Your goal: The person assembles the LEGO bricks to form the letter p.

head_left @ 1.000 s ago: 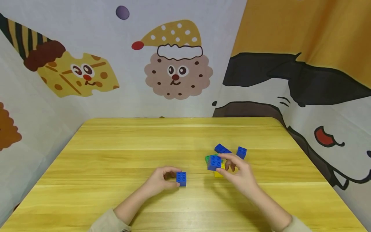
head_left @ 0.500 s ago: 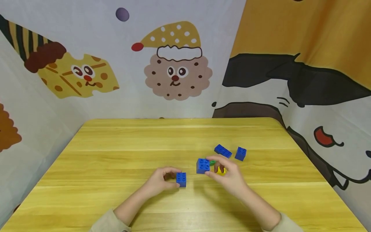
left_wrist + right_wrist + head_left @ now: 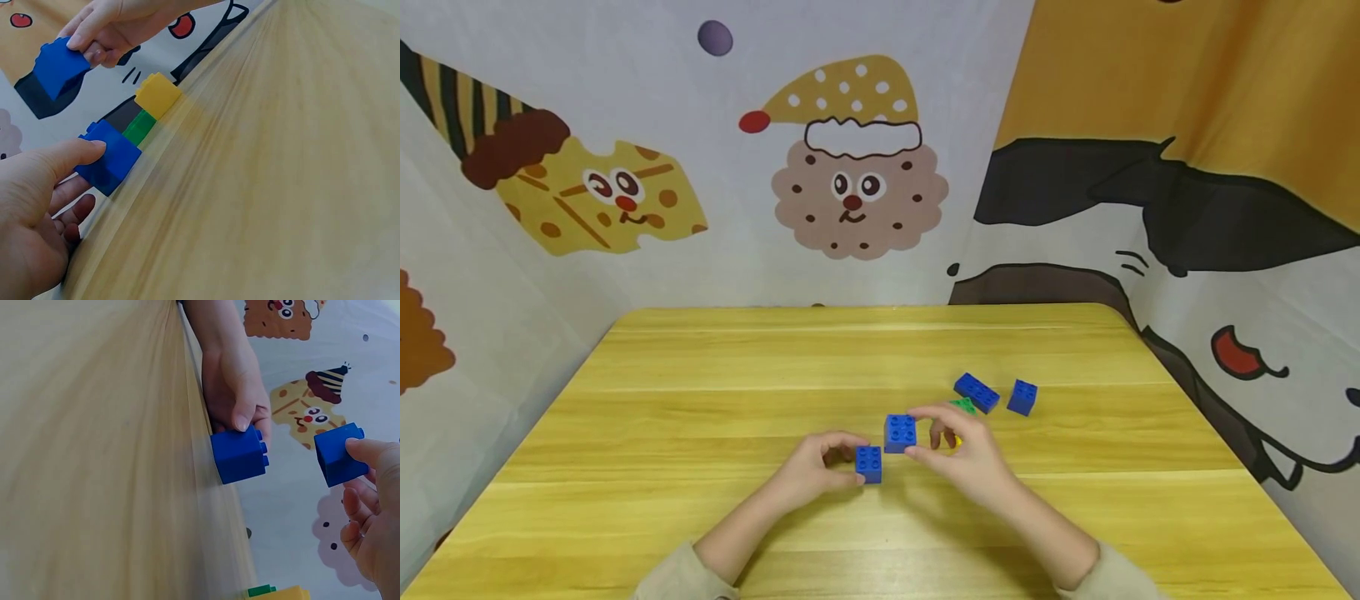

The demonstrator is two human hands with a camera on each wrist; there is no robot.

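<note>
There goes your R hand (image 3: 968, 450), part-open, pinching the raised blue 4-stud brick (image 3: 900, 433), swung left nr, not touching, the lower blue 4-stud brick (image 3: 868, 464) your L hand (image 3: 808, 473) pinches likewise on the wood-grain tbl (image 3: 760, 358), so the pair's closing up.

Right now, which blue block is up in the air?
The blue block in the right hand: it's held clear of the table, while the near block in the left hand, the long block and the rightmost block rest on it.
</note>
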